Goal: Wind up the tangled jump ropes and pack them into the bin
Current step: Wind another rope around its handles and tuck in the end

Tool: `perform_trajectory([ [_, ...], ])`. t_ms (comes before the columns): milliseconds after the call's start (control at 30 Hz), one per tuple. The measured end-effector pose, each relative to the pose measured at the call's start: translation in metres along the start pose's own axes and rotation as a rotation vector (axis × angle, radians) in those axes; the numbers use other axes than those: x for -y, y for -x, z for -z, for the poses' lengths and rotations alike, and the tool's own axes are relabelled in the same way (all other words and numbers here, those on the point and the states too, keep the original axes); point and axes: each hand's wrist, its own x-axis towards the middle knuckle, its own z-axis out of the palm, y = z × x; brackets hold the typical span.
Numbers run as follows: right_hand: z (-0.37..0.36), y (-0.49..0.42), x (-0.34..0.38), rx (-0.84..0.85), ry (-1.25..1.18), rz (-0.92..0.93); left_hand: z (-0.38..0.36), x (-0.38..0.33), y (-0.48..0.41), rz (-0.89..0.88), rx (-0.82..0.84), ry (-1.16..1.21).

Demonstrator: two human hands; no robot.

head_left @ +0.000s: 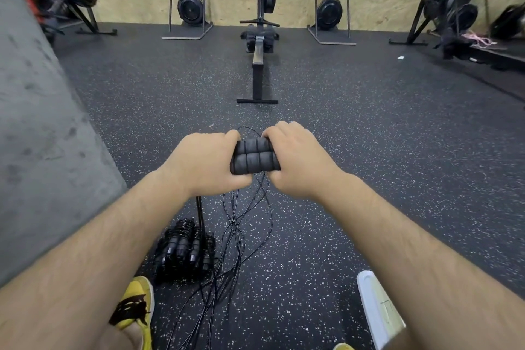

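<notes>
Two black foam jump rope handles [254,158] lie side by side, held level in front of me. My left hand [206,162] grips their left end and my right hand [298,160] grips their right end. Thin black rope [241,224] hangs from the handles in several loose strands down to the floor, and a small loop shows above them. On the floor below my left forearm sits a pile of wound black jump ropes [184,253]. A white bin edge [379,310] shows at the lower right, partly hidden by my right forearm.
Speckled black rubber floor [369,150] all around. A rowing machine [258,65] stands straight ahead, with more machines along the plywood wall. A grey concrete wall [37,136] rises on the left. My yellow shoe [136,310] is at the bottom left.
</notes>
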Motion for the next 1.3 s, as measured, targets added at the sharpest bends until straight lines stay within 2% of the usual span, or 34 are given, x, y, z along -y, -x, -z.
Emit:
perform_trajectory([
  [200,0.0,0.001,0.003,-0.094,-0.063,-0.025,-0.003,-0.003,0.001,-0.047,-0.071,0.191],
  [400,-0.004,0.002,0.009,-0.203,-0.072,0.048,0.0,-0.012,0.003,0.016,-0.134,0.171],
  [567,0.003,0.005,0.007,-0.307,-0.756,-0.206,0.011,-0.005,-0.005,0.086,-0.22,0.104],
  [633,-0.001,0.003,0.009,-0.233,-0.962,-0.363,0.016,0.001,-0.005,0.1,-0.255,0.087],
  [700,-0.013,-0.004,0.016,-0.038,-0.975,-0.46,0.02,0.004,-0.004,0.096,-0.271,0.062],
  [767,-0.033,-0.008,0.031,0.159,-0.93,-0.422,0.023,0.005,-0.003,0.089,-0.277,0.052],
  [833,-0.054,-0.014,0.055,0.257,-0.957,-0.287,0.024,0.005,-0.002,0.076,-0.278,0.055],
  [900,-0.065,-0.022,0.084,0.269,-1.005,-0.221,0.023,0.004,-0.001,0.072,-0.279,0.088],
  [1000,-0.077,-0.034,0.113,0.281,-1.081,-0.218,0.023,0.008,0.002,0.058,-0.289,0.118],
  [1067,-0.074,-0.034,0.122,0.347,-1.006,-0.214,0.024,0.011,0.003,0.027,-0.299,0.115],
  [1300,-0.037,-0.023,0.064,0.382,-1.009,-0.151,0.029,0.031,0.008,-0.043,-0.26,0.149],
])
